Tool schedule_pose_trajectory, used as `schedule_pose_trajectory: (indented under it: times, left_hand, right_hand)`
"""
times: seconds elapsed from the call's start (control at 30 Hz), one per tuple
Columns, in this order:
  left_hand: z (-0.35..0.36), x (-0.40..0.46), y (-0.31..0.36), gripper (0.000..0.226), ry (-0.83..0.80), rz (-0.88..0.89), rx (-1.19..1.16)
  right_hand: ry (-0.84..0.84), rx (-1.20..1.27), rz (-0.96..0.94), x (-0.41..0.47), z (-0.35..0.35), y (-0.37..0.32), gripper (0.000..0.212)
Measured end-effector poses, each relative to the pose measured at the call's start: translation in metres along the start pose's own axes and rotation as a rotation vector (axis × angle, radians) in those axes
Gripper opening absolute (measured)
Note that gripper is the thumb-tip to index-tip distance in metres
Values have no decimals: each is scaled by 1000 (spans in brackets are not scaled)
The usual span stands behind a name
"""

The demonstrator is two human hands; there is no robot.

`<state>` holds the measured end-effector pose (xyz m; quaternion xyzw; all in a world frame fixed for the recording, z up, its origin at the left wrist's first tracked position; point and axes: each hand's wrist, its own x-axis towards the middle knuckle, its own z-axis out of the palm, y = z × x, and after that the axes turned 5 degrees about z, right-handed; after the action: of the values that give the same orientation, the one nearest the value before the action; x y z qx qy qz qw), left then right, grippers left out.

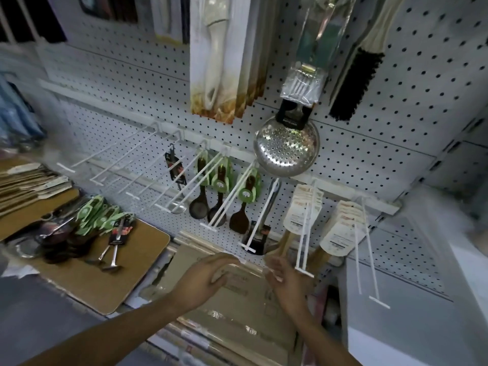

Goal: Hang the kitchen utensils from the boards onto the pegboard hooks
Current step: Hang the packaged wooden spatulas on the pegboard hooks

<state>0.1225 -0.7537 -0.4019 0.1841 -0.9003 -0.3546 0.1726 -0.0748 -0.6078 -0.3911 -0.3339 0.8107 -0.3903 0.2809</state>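
Hands: our left hand [208,276] and right hand [284,278] hover low in the centre of the frame, fingers loosely spread, holding nothing we can make out.
Utensils: the green-carded spoons [103,215] and steel ladles [116,244] lie on the brown board [111,286] at lower left, well apart from both hands.
Risk: the long white hooks [229,196] jut toward us; reaching between them could snag a sleeve or knock the hung spoons [219,186] off.
Second risk: the pile is tangled, so we may drag neighbours off the board.
Surface: white pegboard [369,143], blurred at the edges.
Room: a shop aisle, with a skimmer [286,151] and a brush [353,80] hung above.
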Motion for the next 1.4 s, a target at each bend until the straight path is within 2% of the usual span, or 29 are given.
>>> schedule_pose_trajectory:
  times: [0.07, 0.23, 0.37, 0.53, 0.73, 0.9, 1.1, 1.4]
  left_hand:
    - [-25, -18, -10, 36, 32, 23, 17]
    - [-91, -68, -34, 29, 99, 52, 45]
    - [-154, -119, -54, 34, 180, 42, 110]
    - [-238, -203, -90, 46, 232, -13, 259]
    - [-332, -311, -127, 56, 225, -108, 334]
    - [-385, -378, -149, 60, 298, -206, 364]
    - [-429, -425, -178, 53, 376, -278, 340]
    - [-502, -438, -271, 58, 337, -408, 373]
  right_hand:
    - [-58, -138, -111, -6, 11, -13, 36]
    - [-175, -380, -414, -19, 58, -71, 36]
    - [-206, -411, -581, -31, 120, -122, 37]
    - [-235, -404, -724, -56, 210, -192, 53]
    - [-283, -389, -889, -91, 316, -274, 48]
    - [-385, -440, -979, -106, 395, -329, 50]
    - [-473, -460, -1049, -106, 470, -380, 56]
    - [-559, -466, -1041, -55, 576, -439, 56]
